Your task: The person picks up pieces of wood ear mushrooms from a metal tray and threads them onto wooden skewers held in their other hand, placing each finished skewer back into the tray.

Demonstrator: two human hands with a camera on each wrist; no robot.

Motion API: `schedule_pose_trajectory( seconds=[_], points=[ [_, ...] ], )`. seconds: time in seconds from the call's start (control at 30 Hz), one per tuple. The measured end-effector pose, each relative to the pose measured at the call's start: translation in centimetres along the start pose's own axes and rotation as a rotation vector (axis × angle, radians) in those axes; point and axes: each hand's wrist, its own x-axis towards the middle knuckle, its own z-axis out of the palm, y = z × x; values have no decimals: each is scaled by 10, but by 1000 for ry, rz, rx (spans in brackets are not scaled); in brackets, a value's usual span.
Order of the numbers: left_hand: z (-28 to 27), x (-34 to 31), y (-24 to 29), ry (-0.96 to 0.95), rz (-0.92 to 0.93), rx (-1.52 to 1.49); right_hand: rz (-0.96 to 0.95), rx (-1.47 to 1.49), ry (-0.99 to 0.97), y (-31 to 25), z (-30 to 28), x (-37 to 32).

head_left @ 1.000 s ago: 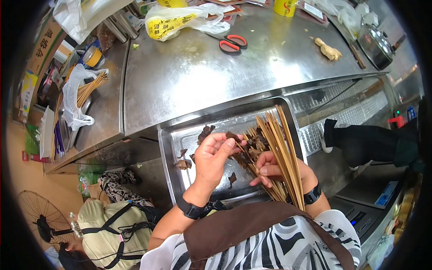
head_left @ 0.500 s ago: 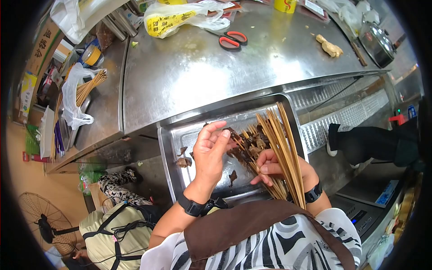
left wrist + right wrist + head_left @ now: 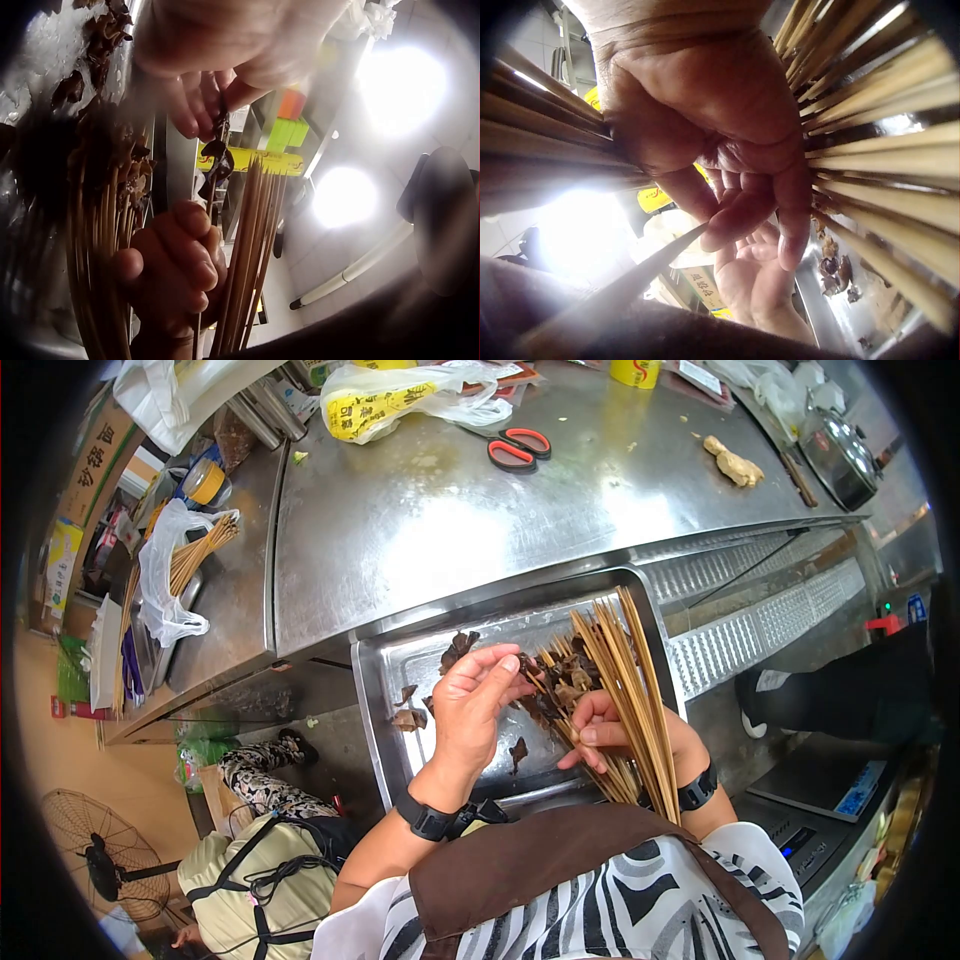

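In the head view my left hand is raised over the metal tray, thumb and fingertips pinching a dark wood ear mushroom piece at the upper end of a skewer. Lower on that thin skewer, my right hand pinches it between thumb and finger. A bundle of bare bamboo skewers leans across the right hand, in the crook by its thumb. Beneath that hand, skewers loaded with wood ear lie in the tray. Loose wood ear pieces are scattered at the tray's left.
Beyond the tray is a steel counter with red-handled scissors, ginger and a plastic bag. More skewers stick out of a bag at left. One person is at lower left; another's leg is at right.
My left hand first drew slightly back with its fingers spread, then came forward again to the skewer's upper end. The right hand stayed in place. The leg at right shifted.
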Motion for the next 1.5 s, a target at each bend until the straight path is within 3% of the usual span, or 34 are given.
schedule_pose_trajectory(
  seconds=[0.67,0.83,1.07,1.13,1.5],
  points=[
    [-1,-9,-4,4,-86,102,5,19,0,0,0,0],
    [8,-13,6,-42,-188,-43,-4,48,9,1,0,0],
    [9,-17,5,-129,-191,-43,-15,39,-10,1,-2,0],
    [9,-17,0,-104,-126,-73,-26,56,-16,1,-1,0],
    [9,-17,-5,-73,-157,-23,-31,39,-26,-2,-2,0]
  ],
)
